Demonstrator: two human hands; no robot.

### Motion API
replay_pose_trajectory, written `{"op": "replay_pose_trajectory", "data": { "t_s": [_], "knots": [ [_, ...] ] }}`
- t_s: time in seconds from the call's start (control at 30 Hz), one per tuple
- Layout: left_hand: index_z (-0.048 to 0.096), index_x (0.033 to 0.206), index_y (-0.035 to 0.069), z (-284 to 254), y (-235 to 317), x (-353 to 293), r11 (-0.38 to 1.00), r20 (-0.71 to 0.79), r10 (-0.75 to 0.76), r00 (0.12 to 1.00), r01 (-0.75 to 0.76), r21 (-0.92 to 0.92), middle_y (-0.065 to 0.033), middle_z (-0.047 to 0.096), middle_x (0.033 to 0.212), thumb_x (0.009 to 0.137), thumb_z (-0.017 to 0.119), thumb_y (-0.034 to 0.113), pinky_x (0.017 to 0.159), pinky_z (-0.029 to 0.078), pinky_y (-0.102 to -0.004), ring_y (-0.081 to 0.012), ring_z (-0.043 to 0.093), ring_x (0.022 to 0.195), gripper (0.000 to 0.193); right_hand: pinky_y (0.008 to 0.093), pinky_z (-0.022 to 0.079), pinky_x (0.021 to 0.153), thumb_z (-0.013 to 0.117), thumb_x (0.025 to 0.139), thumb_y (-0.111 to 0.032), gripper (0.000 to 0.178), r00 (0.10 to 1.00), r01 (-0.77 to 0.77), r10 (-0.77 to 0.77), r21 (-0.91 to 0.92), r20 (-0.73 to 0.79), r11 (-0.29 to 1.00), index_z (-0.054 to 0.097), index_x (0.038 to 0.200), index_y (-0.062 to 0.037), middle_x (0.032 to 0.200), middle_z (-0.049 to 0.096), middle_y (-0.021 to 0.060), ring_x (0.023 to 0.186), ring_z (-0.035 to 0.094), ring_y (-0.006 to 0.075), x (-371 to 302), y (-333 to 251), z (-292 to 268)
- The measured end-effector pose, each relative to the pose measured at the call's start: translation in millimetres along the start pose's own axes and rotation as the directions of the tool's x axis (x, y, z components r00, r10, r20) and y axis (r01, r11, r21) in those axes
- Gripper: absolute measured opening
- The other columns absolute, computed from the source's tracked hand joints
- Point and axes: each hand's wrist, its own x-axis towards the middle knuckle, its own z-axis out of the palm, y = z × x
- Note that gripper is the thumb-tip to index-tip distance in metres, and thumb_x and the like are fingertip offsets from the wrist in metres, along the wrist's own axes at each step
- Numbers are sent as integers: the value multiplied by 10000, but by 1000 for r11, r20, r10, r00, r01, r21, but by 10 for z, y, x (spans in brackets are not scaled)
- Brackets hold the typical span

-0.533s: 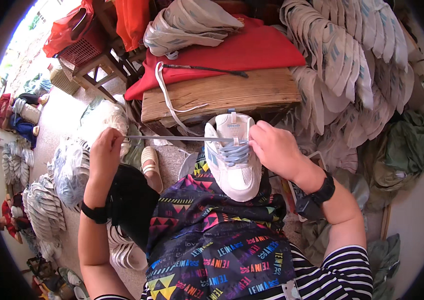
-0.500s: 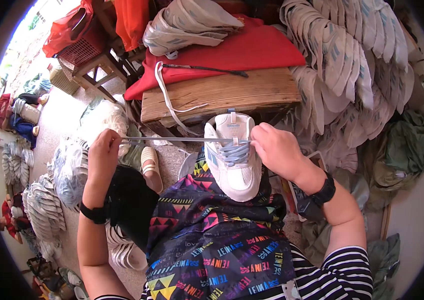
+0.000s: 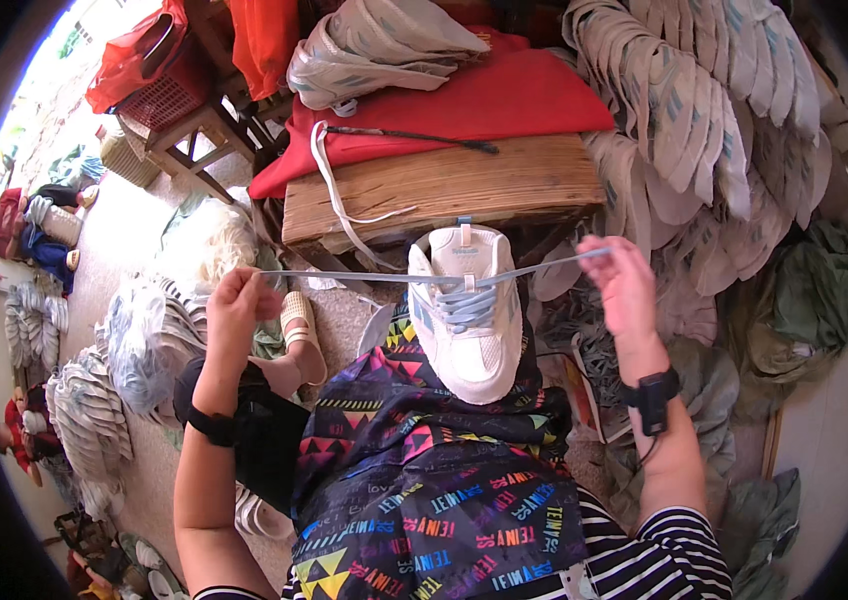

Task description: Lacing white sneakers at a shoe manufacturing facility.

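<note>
A white sneaker [image 3: 479,350] with pale blue side panels rests on my lap, toe toward me. Its grey-blue shoelace [image 3: 344,275] is threaded through the lower eyelets, and two long ends stretch out to either side. My left hand [image 3: 242,305] pinches one end, well to the left of the shoe. Out to the right, my right hand [image 3: 624,285] holds the other end between thumb and fingers. Both ends look taut, crossing the shoe below its tongue. A patterned dark apron [image 3: 424,480] lies under the shoe.
Ahead stands a wooden bench [image 3: 444,190] with a red cloth [image 3: 504,95], a white lace [image 3: 329,185] and a dark thin tool [image 3: 414,137] on it. Stacked shoe uppers [image 3: 384,50] sit on the cloth. More uppers [image 3: 684,110] pile up at right. Bundles [image 3: 149,335] line the floor at left.
My right hand has moved from beside the shoe out to the right, drawing its lace end out. My left hand has shifted slightly right and down, still gripping its end.
</note>
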Motion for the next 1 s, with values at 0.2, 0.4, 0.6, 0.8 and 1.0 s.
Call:
{"op": "replay_pose_trajectory", "data": {
  "t_s": [0.2, 0.4, 0.6, 0.8, 1.0],
  "knots": [
    [528, 1117, -31, -403, -120, 109, 488, 76, -326, 942, 236, -840, -146, 641, 1056, 991, 452, 33, 726, 518, -212, -163, 646, 887, 160, 267, 553, 695, 489, 921, 9, 173, 958, -21, 139, 421, -251, 907, 518, 1090, 24, 1063, 625, 184, 738, 614, 174, 331, -67, -1726],
    [493, 1260, -17, -904, -214, 170, 602, -250, -256, 934, -48, -797, -89, 601, 943, 974, 437, 20, 531, 394, -196, -76, 448, 611, 293, 207, 307, 409, 473, 930, -58, 228, 839, -35, 68, 71, -540, 997, 535, 1140, 3, 944, 611, 117, 567, 449, 64, 135, -64, -1692],
    [418, 1366, 29, 41, 176, -94, 946, -136, 254, 958, -275, -173, -27, 683, 932, 971, 489, 107, 457, 294, -158, -3, 353, 532, 408, 157, 266, 405, 498, 965, -109, 425, 993, -72, 106, -436, 54, 897, 377, 1349, 27, 879, 675, 93, 454, 355, 11, -195, -33, -113],
    [515, 1256, 13, 1182, 299, -288, 939, 303, 201, 932, -95, -331, -133, 675, 1077, 1016, 476, 124, 773, 535, -273, -162, 658, 862, 267, 186, 427, 532, 493, 985, -124, 176, 927, -33, 199, -459, 319, 888, 500, 1112, -3, 813, 649, 53, 591, 522, 55, -253, 127, 702],
    [567, 1079, 16, 1572, 200, -393, 954, 348, 150, 925, -43, -298, -44, 643, 890, 1020, 478, 138, 655, 478, -229, -108, 612, 735, 162, 223, 429, 593, 563, 964, -137, 122, 888, 56, 266, -663, 375, 746, 594, 941, -21, 753, 600, -8, 652, 541, 57, -336, 130, 740]
  ]
}}
